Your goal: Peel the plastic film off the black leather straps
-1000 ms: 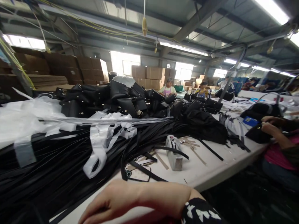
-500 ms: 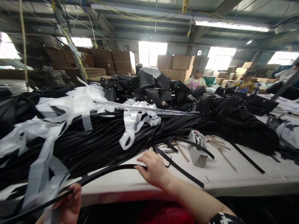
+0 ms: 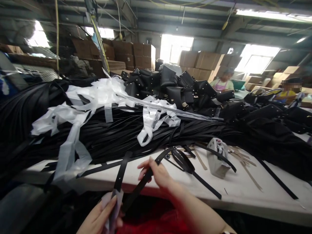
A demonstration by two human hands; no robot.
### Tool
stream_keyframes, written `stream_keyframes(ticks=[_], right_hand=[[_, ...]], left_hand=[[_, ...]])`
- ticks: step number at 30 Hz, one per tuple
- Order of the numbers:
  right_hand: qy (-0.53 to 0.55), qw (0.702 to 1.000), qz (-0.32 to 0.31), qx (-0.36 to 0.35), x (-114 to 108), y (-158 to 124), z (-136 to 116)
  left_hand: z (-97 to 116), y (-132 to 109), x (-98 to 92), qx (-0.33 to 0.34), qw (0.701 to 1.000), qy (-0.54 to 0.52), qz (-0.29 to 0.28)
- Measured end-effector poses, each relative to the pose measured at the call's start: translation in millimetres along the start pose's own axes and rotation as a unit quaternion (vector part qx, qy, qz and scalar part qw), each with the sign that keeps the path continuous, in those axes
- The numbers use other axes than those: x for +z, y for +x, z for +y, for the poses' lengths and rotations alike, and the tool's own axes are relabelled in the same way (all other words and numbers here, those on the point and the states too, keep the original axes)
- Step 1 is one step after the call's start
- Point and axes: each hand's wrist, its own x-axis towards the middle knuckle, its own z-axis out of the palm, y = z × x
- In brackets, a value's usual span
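Close to the table's front edge, my left hand [image 3: 103, 211] is closed round a black strap [image 3: 121, 172] together with a piece of whitish film [image 3: 119, 196]. The strap's punched end points up and away from me. To the right, the fingers of my right hand [image 3: 156, 174] are wrapped round another stretch of black strap [image 3: 141, 186], which runs down toward my lap and back over the table. Whether both stretches belong to one strap, I cannot tell. Beyond my hands lies a thick bundle of black straps [image 3: 104, 133] with white plastic film [image 3: 80, 120] draped over it.
A small grey-white box [image 3: 218, 159] stands on the white table [image 3: 202, 177], with tan strips [image 3: 243, 159] beside it. Loose black straps [image 3: 207, 185] lie near it. Black leather-like pieces [image 3: 170, 81] are heaped at the back. Two people sit farther off, before stacked cartons [image 3: 207, 61].
The view has swung left. My left hand has moved right, closer to my right hand, and now grips a punched strap end with film. My right hand holds its strap lower, near the edge.
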Motion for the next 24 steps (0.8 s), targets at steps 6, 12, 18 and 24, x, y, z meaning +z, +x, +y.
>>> stream_keyframes(ticks=[6,12,18,24], right_hand=[[0.044,0.978,0.136,-0.152,-32.7,0.0,-42.7],[0.002,0.973,0.108,-0.206,-33.7,-5.6,-50.4],[-0.030,0.982,0.023,-0.185,-18.0,-7.9,-34.2],[-0.027,0.980,0.000,-0.196,-2.1,-11.4,-29.8]], left_hand=[[0.7,-4.6,2.3,-0.012,0.996,0.049,-0.076],[9.4,-14.1,5.6,-0.021,0.989,0.001,-0.145],[12.0,-19.5,5.8,-0.039,0.980,-0.063,-0.183],[17.8,-21.9,11.4,-0.032,0.982,-0.024,-0.187]])
